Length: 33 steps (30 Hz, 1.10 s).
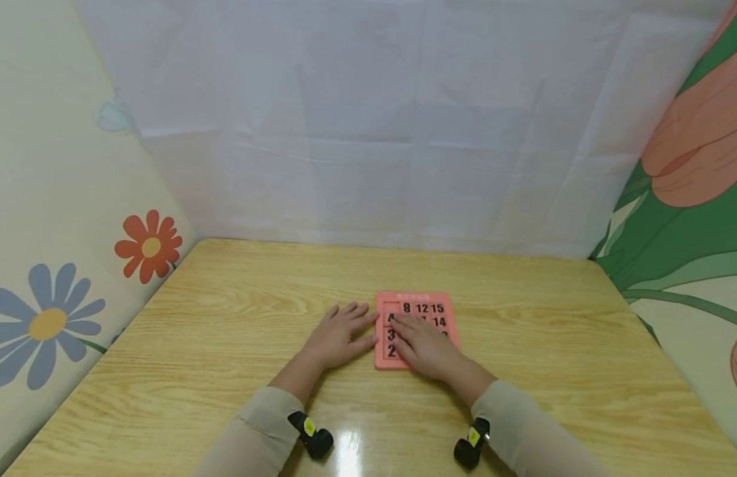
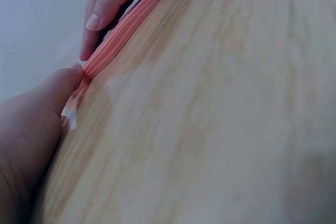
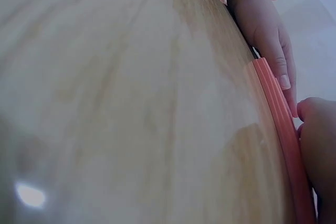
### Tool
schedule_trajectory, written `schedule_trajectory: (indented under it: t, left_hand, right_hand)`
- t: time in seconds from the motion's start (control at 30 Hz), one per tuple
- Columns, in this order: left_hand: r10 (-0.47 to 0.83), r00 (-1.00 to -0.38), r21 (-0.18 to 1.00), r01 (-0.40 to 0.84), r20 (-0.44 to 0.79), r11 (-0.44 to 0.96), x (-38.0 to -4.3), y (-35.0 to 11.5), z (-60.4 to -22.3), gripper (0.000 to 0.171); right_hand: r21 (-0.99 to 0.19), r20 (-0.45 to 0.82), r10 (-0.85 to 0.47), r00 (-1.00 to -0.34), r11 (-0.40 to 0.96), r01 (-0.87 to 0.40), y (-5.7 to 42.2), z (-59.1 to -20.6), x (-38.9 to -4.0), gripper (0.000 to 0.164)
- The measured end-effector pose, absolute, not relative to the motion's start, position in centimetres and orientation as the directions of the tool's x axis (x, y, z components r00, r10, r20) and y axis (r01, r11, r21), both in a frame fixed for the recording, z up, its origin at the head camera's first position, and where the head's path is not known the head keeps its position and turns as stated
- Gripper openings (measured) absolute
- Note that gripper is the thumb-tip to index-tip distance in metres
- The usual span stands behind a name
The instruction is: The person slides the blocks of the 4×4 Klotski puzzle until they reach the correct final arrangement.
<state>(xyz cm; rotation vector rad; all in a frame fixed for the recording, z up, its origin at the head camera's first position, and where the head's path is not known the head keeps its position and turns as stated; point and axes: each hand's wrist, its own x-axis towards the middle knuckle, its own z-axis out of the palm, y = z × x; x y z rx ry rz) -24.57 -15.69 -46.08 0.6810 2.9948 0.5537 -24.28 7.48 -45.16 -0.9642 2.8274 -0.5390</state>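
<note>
The table [image 1: 237, 291] is yellow-brown wood with a bright shiny spot [image 1: 348, 452] at the near edge. A pale, creased sheet [image 1: 368, 126] hangs behind it. The left wall [image 1: 40, 165] has a red flower and a blue one; the right has big pink flowers. A small black thing [image 1: 311, 437] sits on each wrist. The pink number board [image 1: 406, 309] lies mid-table. The left hand [image 1: 343, 336], fingers loose, touches its left side; the right hand [image 1: 429, 347] rests flat on top, gripping nothing, hiding some numbers

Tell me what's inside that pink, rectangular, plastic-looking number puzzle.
In the puzzle sit black-numbered pink tiles, including 8, 12, 15, 14, 3 and 2, plus an empty top-left slot. The bare right grip covers other numbers.
</note>
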Motion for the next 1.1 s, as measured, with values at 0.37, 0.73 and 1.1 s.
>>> schedule_trajectory:
  t: [0.37,0.73,1.1]
  left_hand:
    - [0.427,-0.902,0.344,0.422,0.065,0.839,-24.4,-15.7,-45.9,0.057]
    - [0.424,-0.904,0.343,0.417,0.058,0.842,-24.4,-15.7,-45.9,0.058]
    - [0.426,-0.903,0.341,0.419,0.058,0.841,-24.4,-15.7,-45.9,0.058]
  right_hand:
    - [-0.347,0.006,-0.598,-0.802,0.75,-0.563,7.1,-45.1,-25.0,0.052]
    - [-0.366,-0.032,-0.581,-0.813,0.764,-0.531,6.9,-44.7,-25.9,0.052]
    - [-0.352,-0.024,-0.576,-0.817,0.77,-0.532,6.7,-44.6,-26.5,0.052]
